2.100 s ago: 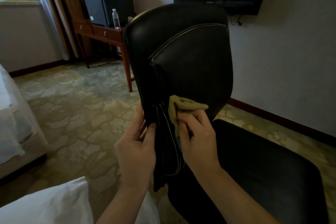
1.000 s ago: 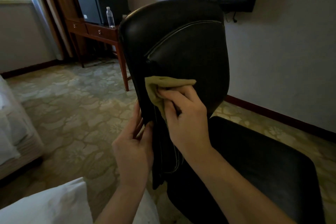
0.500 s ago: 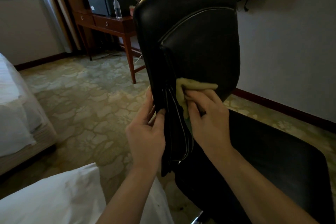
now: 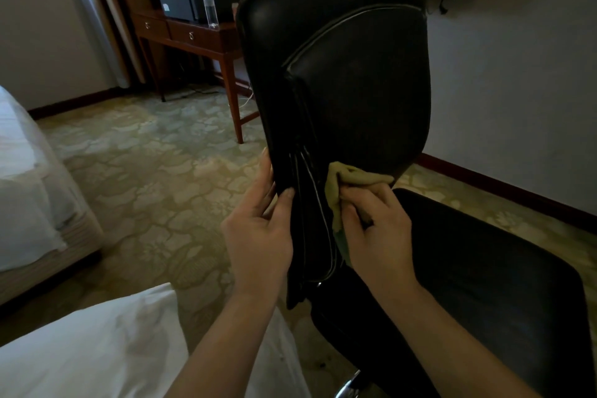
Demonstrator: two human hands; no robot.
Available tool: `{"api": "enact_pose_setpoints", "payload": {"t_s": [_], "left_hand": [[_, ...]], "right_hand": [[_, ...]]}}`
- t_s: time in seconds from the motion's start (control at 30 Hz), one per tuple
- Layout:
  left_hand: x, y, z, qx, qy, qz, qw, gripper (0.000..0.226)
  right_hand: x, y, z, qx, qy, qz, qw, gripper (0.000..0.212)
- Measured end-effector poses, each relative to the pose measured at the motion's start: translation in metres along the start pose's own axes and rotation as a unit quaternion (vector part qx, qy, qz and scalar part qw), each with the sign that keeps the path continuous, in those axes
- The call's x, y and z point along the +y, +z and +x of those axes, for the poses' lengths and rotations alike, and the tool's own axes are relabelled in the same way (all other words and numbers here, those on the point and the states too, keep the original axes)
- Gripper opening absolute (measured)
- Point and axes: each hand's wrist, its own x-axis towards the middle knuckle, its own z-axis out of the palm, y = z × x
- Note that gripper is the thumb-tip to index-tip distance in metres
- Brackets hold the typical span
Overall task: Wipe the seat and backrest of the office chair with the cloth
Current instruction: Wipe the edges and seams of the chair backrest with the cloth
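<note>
A black leather office chair stands before me, its backrest (image 4: 349, 81) upright and its seat (image 4: 478, 268) low on the right. My left hand (image 4: 258, 236) grips the backrest's left edge, thumb on the front and fingers behind. My right hand (image 4: 374, 229) holds a crumpled olive-yellow cloth (image 4: 349, 181) and presses it against the lower front of the backrest, just above the seat. Part of the cloth is hidden under my fingers.
A wooden desk (image 4: 193, 39) with a water bottle (image 4: 210, 8) and a dark box stands behind the chair at the left. A bed (image 4: 29, 191) lies at the left, a white pillow (image 4: 97, 349) near me. Patterned carpet (image 4: 155, 165) covers the floor; a wall runs along the right.
My right hand and the cloth slid up the backrest a second ago, then came back down to its lower part. My left hand has kept its grip on the edge.
</note>
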Motion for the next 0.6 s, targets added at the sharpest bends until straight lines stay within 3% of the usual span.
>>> {"api": "enact_pose_setpoints", "payload": {"t_s": [0.13,0.37,0.6], "left_hand": [[0.001,0.0,0.0,-0.002,0.002,-0.001,1.0,0.058],[-0.001,-0.004,0.0,-0.015,0.003,0.001,1.0,0.058],[-0.002,0.0,-0.003,-0.005,0.008,0.012,1.0,0.059]], "right_hand": [[-0.027,0.0,0.028,0.018,0.003,0.046,0.999,0.028],[-0.024,0.005,0.036,0.022,-0.066,-0.019,0.997,0.024],[0.011,-0.003,0.002,-0.002,-0.011,0.003,1.0,0.024]]}}
